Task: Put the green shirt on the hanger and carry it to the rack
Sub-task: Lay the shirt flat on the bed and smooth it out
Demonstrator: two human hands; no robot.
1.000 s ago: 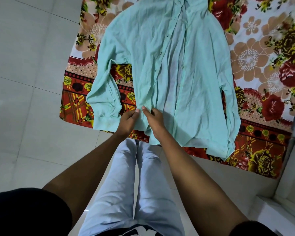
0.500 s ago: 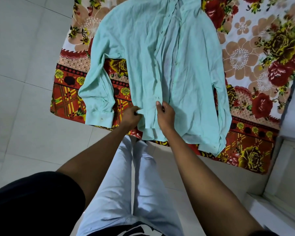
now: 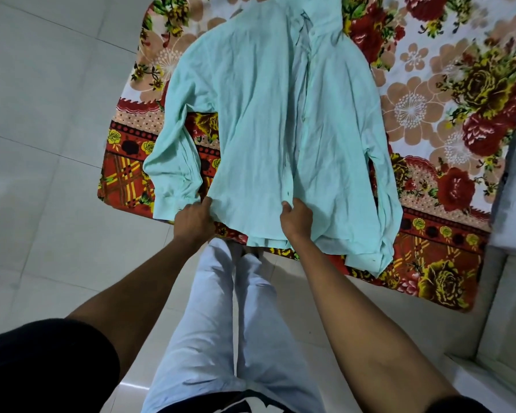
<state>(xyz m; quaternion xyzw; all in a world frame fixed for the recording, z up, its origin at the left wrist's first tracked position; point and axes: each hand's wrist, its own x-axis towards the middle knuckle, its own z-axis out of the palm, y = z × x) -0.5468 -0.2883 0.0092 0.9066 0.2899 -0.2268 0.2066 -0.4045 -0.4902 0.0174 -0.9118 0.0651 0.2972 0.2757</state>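
The green shirt lies front up on a flowered bed sheet, collar at the far end, sleeves spread to both sides. My left hand grips the left front panel at its outer lower edge, beside the left sleeve cuff. My right hand grips the same panel at the button edge near the hem. The panel is raised a little between the two hands. No hanger or rack shows in this view.
The bed ends right in front of my legs, which stand on a pale tiled floor. A white ledge or furniture edge runs along the right side.
My hands have moved apart along the hem: the left went out toward the sleeve cuff, the right stayed near the button edge. The left front panel is now spread wider and lifted slightly.
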